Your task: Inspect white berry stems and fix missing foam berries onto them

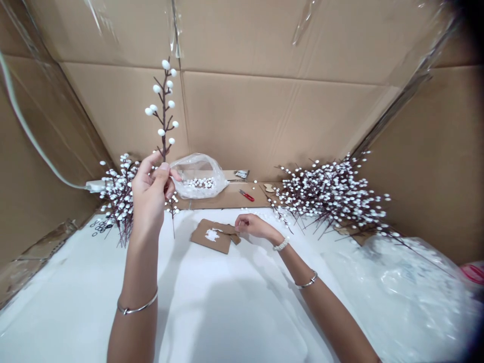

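My left hand [151, 184] is raised above the left side of the table, its thumb and fingers pinching the lower stem of an artificial berry branch [164, 113]. The branch stands upright, with a dark brown stem and white oval berries on short twigs. Lower down, at the middle of the table, my right hand [254, 225] has its fingers curled together at the right end of a torn cardboard piece [219, 245]. Whatever those fingertips pinch is too small to make out. A white patch that looks like glue [212, 234] lies on the cardboard.
Behind the hands, an open clear plastic bag [200, 171] holds loose white berries. Red-handled snips [247, 195] lie beside it. Bundles of berry branches lie at left [119, 201] and right [333, 194]. Clear plastic wrapping [408, 297] covers the right front. Cardboard walls [242, 116] enclose the table.
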### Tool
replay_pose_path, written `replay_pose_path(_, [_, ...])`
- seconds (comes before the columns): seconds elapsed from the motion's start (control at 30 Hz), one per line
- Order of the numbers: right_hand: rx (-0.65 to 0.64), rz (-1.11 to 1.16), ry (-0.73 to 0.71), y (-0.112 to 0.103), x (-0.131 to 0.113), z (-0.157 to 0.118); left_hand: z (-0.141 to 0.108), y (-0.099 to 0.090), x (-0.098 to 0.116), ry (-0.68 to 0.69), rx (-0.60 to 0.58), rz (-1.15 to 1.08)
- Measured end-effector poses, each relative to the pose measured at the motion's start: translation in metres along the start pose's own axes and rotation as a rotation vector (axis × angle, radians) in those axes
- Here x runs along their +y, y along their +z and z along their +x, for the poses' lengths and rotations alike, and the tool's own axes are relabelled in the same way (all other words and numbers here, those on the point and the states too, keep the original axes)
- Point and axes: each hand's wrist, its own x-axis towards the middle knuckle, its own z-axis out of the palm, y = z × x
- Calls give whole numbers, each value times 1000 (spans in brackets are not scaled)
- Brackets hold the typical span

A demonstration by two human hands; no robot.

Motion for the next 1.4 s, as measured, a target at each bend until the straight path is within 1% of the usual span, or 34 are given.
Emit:
replay_pose_path(0.2, [-14,-18,-5,0,-1,-2,0,0,-2,7,-14,3])
replay_pose_path(0.43, [-28,-22,0,1,-1,-2,0,1,-1,-3,-5,-21])
replay_pose_path(0.67, [-48,13,11,-2,-3,-2,-1,1,0,2,-6,-9])
replay_pose_path(0.87, [-50,100,22,-15,-15,-7,-1,2,2,12,-9,3])
replay_pose_path(1.03, [-15,176,-34,-32,-34,-1,2,0,-2,-9,30,17])
replay_pose_path(1.13, [59,248,-79,-40,-51,4,5,0,-8,-58,56,26])
replay_pose_path(1.27, [278,426,-201,-45,-85,2,10,1,-15,-140,94,23])
replay_pose_path(1.4, [449,530,-324,-43,-115,-8,12,2,-21,-151,58,23])
